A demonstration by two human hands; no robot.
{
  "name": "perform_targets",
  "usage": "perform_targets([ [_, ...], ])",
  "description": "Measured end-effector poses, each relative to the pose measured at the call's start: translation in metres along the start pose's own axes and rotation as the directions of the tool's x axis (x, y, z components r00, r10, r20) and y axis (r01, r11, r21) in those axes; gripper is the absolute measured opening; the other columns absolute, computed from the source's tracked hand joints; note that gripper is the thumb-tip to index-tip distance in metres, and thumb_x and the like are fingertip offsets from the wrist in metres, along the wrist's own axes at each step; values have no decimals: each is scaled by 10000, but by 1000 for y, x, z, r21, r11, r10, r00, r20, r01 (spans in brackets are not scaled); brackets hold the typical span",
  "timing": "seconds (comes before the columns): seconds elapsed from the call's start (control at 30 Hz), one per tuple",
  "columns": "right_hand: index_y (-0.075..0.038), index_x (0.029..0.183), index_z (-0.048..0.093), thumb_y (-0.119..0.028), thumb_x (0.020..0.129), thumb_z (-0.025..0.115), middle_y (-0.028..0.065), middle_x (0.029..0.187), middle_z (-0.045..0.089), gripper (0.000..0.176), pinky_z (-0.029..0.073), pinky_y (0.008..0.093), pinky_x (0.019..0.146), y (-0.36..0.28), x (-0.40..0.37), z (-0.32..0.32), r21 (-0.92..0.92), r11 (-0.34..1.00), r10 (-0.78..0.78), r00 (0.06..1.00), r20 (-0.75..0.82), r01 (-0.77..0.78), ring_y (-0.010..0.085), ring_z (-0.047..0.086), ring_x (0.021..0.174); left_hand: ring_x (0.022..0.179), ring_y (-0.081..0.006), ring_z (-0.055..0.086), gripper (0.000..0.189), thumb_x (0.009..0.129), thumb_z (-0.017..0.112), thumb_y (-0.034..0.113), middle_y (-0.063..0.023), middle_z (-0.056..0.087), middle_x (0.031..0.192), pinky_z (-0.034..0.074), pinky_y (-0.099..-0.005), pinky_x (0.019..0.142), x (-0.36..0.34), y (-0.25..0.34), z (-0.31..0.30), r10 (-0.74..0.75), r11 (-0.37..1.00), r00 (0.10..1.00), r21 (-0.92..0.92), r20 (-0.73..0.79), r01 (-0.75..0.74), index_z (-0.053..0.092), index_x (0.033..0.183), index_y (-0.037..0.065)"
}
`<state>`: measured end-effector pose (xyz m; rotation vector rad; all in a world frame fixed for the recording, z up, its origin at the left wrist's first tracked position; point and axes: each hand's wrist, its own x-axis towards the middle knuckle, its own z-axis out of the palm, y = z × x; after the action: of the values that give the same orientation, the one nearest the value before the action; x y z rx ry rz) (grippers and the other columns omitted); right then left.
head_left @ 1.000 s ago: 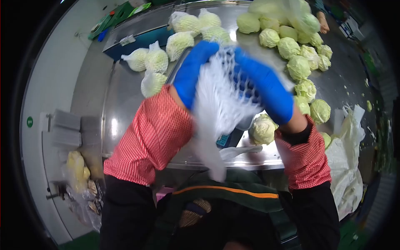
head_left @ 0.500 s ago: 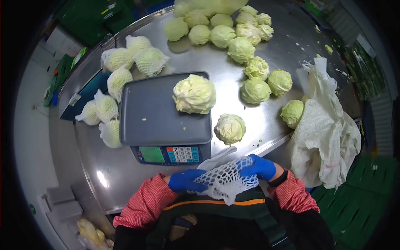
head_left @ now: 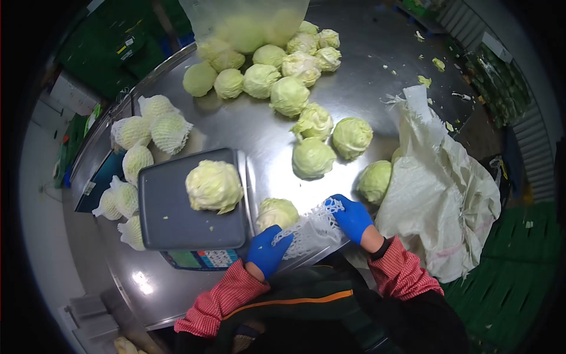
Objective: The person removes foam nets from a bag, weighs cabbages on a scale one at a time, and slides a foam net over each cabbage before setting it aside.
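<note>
The left hand (head_left: 268, 251) and right hand (head_left: 352, 219) each grip an edge of one foam net (head_left: 315, 233) at the near table (head_left: 365, 94) edge. A bump from the left hand might roll the cabbage (head_left: 278, 212) just beyond it; hard pulling could tear the net. Left to right: seven netted cabbages (head_left: 131, 131), one scale (head_left: 171, 218) bearing one bare cabbage (head_left: 213, 186), one sack (head_left: 439, 200). The far cabbages (head_left: 261, 81), partly behind a plastic bag (head_left: 247, 17), defy full counting.

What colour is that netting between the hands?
The netting is white, seen best in the head view.
</note>
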<state>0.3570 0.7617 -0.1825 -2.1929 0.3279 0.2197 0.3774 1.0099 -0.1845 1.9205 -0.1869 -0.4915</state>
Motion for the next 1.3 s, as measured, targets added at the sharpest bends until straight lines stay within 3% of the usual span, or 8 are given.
perform_targets([
  [0.2,-104,1077,543,-363,856,525,215,884,624,341,470,435,716,21,41,-86,-186,982,-45,985,-167,13,382,602,814,878,-266,599,405,857,571,346,-172,624,926,449,-322,780,74,24,77,-99,992,964,103,245,76,566,1022,-24],
  [0.3,-110,1102,544,-173,781,523,221,920,617,327,474,431,734,35,53,-121,-288,955,-3,971,-240,-68,390,593,856,940,-299,580,346,876,534,279,-179,591,1038,446,-340,828,108,24,127,-369,825,834,-269,410,497,546,1132,46],
  [0.5,-148,1116,554,-292,802,515,216,946,626,348,467,442,770,104,3,-182,-203,926,300,946,-122,-320,386,596,876,1090,-321,517,416,876,456,131,-199,451,1260,428,-372,919,95,7,198,282,791,640,204,714,-577,459,1285,209],
  [0.73,-113,1065,538,-452,871,457,223,905,627,400,462,456,759,92,27,-168,-395,874,271,959,-86,-282,390,600,866,999,-319,580,427,941,428,324,-212,562,1133,452,-398,866,114,25,193,-110,994,948,51,298,99,429,1276,59],
  [0.87,-75,1040,506,-423,882,443,255,854,612,387,450,488,709,85,43,-150,-499,830,226,968,-107,-249,424,590,802,1064,-228,532,516,953,276,439,-136,546,1162,407,-325,944,142,38,215,-443,526,732,-511,517,680,429,1255,50],
  [1.13,-10,904,605,-240,862,563,142,722,631,238,471,337,577,28,5,-145,79,996,50,988,-149,-39,229,614,634,1190,-260,450,679,921,258,585,-127,440,1339,344,-395,1025,142,-7,186,-217,39,689,-699,692,714,363,1349,68],
  [1.2,13,938,630,-124,855,583,43,686,607,167,449,237,576,7,-7,-151,242,969,-23,996,-85,43,76,554,629,1198,-244,448,570,942,325,476,-120,441,1339,352,-395,1023,122,-7,141,-28,698,877,-619,480,361,389,1330,64],
  [1.3,34,945,623,-105,861,556,28,728,621,176,457,238,609,-30,-16,-154,459,888,-47,990,130,-18,91,566,658,1160,-235,491,398,946,396,263,-131,497,1283,392,-385,990,92,60,94,-24,354,890,-829,455,434,461,1269,39],
])
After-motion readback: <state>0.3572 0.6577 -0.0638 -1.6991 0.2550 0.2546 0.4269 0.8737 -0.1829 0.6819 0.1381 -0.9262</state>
